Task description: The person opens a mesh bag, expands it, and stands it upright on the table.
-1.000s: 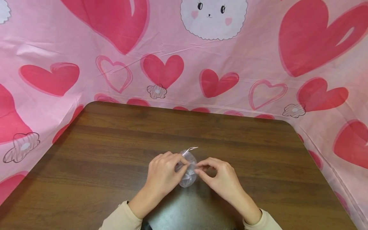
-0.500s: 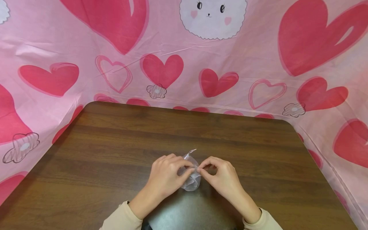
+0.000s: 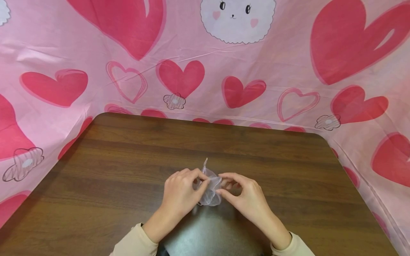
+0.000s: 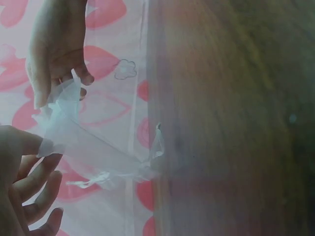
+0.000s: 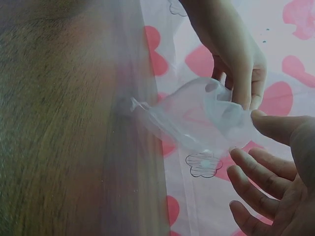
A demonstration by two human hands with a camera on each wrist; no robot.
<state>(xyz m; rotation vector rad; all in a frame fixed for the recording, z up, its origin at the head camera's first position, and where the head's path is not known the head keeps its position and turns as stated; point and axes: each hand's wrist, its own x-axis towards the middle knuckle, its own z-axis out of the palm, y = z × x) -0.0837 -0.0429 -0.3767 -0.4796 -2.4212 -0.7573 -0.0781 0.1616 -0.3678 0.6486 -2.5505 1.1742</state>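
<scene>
A sheer white drawstring organza bag [image 3: 212, 193] is held up above the table in the head view, its mouth crumpled toward the person and a thin cord end sticking up at the far side. My left hand [image 3: 183, 188] pinches the bag's edge between thumb and forefinger; the left wrist view shows the cloth [image 4: 74, 132] between those fingertips. On the other side, my right hand [image 3: 245, 190] has thumb and forefinger spread apart at the bag's rim. Seen from the right wrist, the right thumb [image 5: 280, 125] meets the cloth while the other fingers are loosely bent.
The brown wood-grain table [image 3: 160, 142] spreads under both hands, with a glossy reflection at its near edge. A pink sheet [image 3: 179, 42] printed with red hearts stands around the table's back and sides.
The right hand's thumb and forefinger have moved apart from their pinch at the bag. The bag's mouth has spread wider, and the left hand has shifted slightly leftward.
</scene>
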